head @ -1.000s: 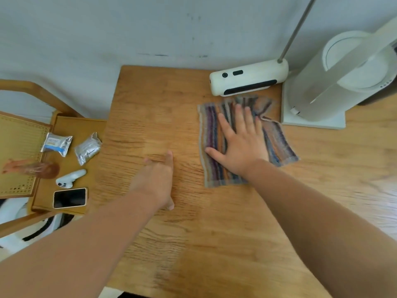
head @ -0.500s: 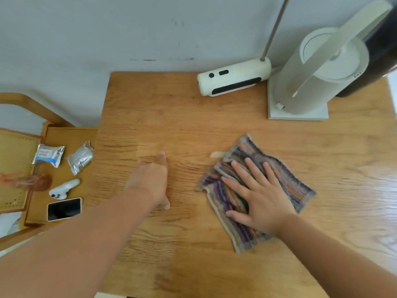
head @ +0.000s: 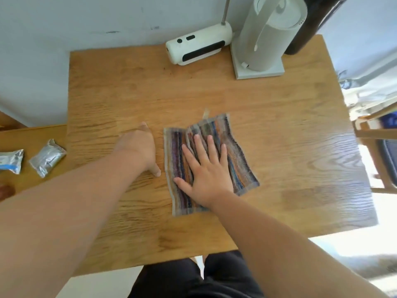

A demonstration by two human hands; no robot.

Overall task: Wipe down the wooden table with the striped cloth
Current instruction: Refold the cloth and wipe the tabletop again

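Observation:
The striped cloth lies flat near the middle of the wooden table, with one edge folded over. My right hand presses down on it with straight, spread fingers. My left hand rests flat on the bare wood just left of the cloth, not touching it.
A white oblong device and a tall white appliance on a square base stand at the table's back edge against the wall. Two foil packets lie on a lower wooden surface at the left. A chair frame stands at the right.
My right hand has dragged the cloth from the back of the table, near the white device, toward the front and middle. My left hand has stayed planted on the wood.

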